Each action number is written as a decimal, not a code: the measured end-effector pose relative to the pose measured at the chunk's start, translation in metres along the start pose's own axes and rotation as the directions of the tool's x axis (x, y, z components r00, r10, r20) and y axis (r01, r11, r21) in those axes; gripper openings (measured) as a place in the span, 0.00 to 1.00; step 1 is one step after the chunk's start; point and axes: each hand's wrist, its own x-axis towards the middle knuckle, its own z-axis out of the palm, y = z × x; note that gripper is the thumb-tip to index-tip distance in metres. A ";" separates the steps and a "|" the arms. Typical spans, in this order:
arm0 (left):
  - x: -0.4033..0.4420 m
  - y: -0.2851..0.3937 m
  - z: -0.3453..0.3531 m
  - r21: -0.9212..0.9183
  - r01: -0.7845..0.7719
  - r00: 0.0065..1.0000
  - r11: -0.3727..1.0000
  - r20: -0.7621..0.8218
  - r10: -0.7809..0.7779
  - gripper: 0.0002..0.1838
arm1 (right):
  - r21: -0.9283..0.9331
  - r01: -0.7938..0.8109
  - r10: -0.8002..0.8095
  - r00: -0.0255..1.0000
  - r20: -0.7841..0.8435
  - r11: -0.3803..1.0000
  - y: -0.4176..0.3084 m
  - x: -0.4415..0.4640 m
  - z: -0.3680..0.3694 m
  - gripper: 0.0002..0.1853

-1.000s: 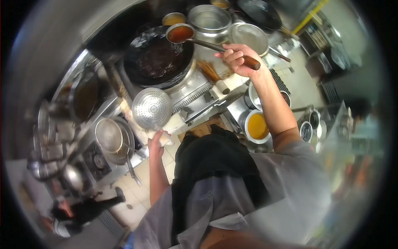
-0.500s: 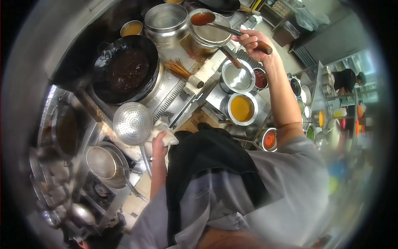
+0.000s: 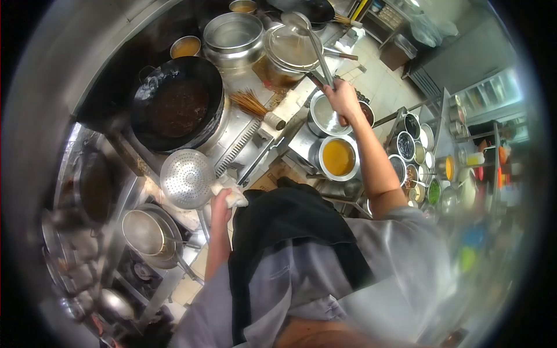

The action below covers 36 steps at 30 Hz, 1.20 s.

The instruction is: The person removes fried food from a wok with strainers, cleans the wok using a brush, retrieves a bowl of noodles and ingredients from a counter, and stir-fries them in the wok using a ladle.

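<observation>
My right hand (image 3: 343, 101) is closed around the handle of a metal ladle (image 3: 321, 55). The ladle's grey bowl reaches over the far edge of a round mesh strainer (image 3: 293, 49), which rests on a pot. I see no red sauce in that bowl. My left hand (image 3: 219, 204) grips a folded white cloth (image 3: 235, 199) at the stove's near edge. Beside it lies a perforated skimmer (image 3: 187, 178), its handle running down past my left wrist. Beyond the skimmer sits a large black wok (image 3: 177, 110) with dark liquid in the bottom.
A bamboo brush (image 3: 249, 103) lies right of the wok. A pot of yellow liquid (image 3: 338, 158) and a pot of pale liquid (image 3: 325, 110) stand below my right forearm. To the right are several ingredient containers (image 3: 406, 145). Another strainer (image 3: 143, 232) rests at lower left.
The ladle held red sauce before; its bowl now looks grey and has moved slightly away and right. My right hand has come lower and turned over. My left hand has barely shifted.
</observation>
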 end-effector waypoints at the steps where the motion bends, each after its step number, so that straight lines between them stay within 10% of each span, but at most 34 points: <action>1: 0.000 0.001 0.001 -0.008 -0.003 1.000 1.000 -0.005 0.003 0.21 | -0.002 0.008 -0.008 1.000 0.005 1.000 -0.014 -0.009 0.000 0.22; 8: -0.004 0.003 0.008 0.025 -0.046 0.999 0.999 -0.009 0.046 0.21 | 0.535 -0.115 -0.073 0.946 0.317 0.837 -0.079 -0.013 0.065 0.15; 15: -0.019 -0.004 0.002 0.059 -0.092 0.991 0.994 -0.090 0.097 0.25 | 0.237 0.306 -0.372 0.869 0.325 0.922 -0.120 0.013 0.158 0.19; 21: -0.039 -0.018 0.005 0.035 -0.104 0.967 0.994 -0.229 0.109 0.24 | 0.228 0.320 -0.391 0.801 0.452 0.919 -0.145 0.013 0.203 0.21; 25: -0.056 -0.015 0.028 -0.010 -0.117 0.948 0.993 -0.299 0.109 0.24 | 0.360 0.103 -0.325 0.699 0.636 0.927 -0.166 -0.006 0.202 0.19; 28: -0.048 -0.031 0.026 -0.041 -0.142 0.926 0.989 -0.358 0.119 0.26 | 0.397 -0.758 -0.212 0.336 0.918 0.518 -0.181 -0.009 0.183 0.13; 29: -0.044 -0.036 0.025 -0.039 -0.179 0.916 0.983 -0.371 0.152 0.23 | 0.395 -0.759 -0.217 0.329 0.919 0.518 -0.179 0.000 0.186 0.13; 31: -0.037 -0.046 0.023 -0.033 -0.216 0.902 0.976 -0.389 0.187 0.21 | 0.047 -0.992 -0.448 -0.010 0.894 0.115 -0.176 0.013 0.180 0.15; 36: -0.038 -0.047 0.044 -0.099 -0.207 0.917 0.973 -0.365 0.158 0.19 | -0.049 -0.999 -0.488 -0.042 0.872 -0.001 -0.180 0.017 0.154 0.16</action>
